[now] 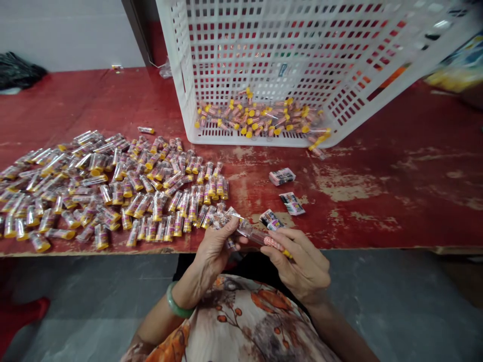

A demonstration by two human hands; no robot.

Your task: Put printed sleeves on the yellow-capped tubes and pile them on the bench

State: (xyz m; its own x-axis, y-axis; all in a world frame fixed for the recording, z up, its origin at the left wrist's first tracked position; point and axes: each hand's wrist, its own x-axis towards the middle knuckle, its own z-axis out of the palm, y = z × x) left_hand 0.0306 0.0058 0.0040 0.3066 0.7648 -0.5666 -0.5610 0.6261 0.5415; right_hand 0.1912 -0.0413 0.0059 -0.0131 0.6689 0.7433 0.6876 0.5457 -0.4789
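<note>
Tube (257, 235): slanted, clear; steady alignment suited it
Left hand (217, 246): pinched crinkled wrapper (222, 219) at the tube's clear end
Right hand (300, 259): pinched near the yellow cap (288, 254), best done lightly

On my worktop (396, 221), the tube heap (113, 186) lies left. Right of it, on the far side, sits a basket (256, 142) with loose tubes (260, 118) inside; three packets (292, 203) lie nearer me.

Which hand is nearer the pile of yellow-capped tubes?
Left. The left hand is beside the pile, at its right end; the right hand is farther right, near loose packets.
</note>
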